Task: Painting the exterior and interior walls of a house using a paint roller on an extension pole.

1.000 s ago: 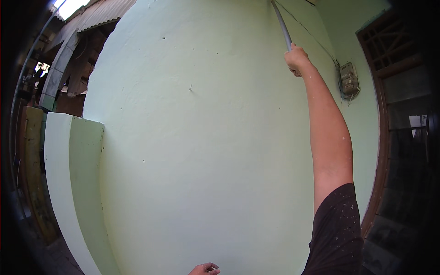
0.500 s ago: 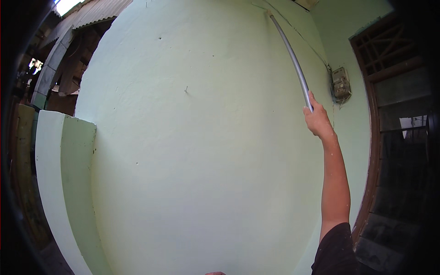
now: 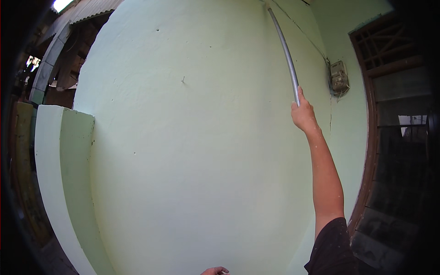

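Observation:
My right hand (image 3: 304, 115) is wrapped round the lower end of a long grey extension pole (image 3: 288, 52), its thumb or a finger lying up along the shaft. The pole slants up and to the left, its pale tip (image 3: 268, 6) close to the wall at the upper edge. Whatever is fitted beyond the tip is cut off by the picture. Only a small part of my left hand (image 3: 215, 271) shows at the bottom edge, and its grip is hidden. Before me stands a pale green painted wall (image 3: 192, 160).
A nail (image 3: 183, 79) sticks out of the wall. At right, an electric meter box (image 3: 339, 77) with loose wires hangs beside a brown-framed louvred window (image 3: 398, 151). A cable (image 3: 300, 33) runs along the upper wall. A low pale green wall (image 3: 77, 174) juts out at left.
My right hand has shifted left with the pole, whose tip now sits higher in the picture. More of my left hand has come in at the bottom. The whole view has shifted slightly.

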{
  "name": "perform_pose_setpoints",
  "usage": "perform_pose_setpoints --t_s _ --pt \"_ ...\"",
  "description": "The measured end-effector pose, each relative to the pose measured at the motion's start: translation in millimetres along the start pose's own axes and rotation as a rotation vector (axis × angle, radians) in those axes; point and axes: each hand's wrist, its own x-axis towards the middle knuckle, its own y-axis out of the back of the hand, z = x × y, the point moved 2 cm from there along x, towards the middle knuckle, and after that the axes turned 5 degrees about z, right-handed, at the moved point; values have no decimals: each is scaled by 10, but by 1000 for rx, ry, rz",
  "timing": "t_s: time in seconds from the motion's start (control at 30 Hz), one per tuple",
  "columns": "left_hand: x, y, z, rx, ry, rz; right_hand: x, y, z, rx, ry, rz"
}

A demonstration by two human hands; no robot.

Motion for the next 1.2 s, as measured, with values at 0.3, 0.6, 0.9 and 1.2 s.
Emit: perform_pose_setpoints --t_s 0.3,0.6,0.9,1.2 --pt "-171 -4 -48 32 24 -26 196 255 -121 154 -87 78" --pt "-257 121 -37 24 103 62 1255 530 -439 364 -223 -61" --pt "-70 49 -166 -15 118 -48 1186 575 -282 -43 -5 24" --pt "-153 -181 -84 -58 91 -160 -961 530 491 -51 -13 -109"
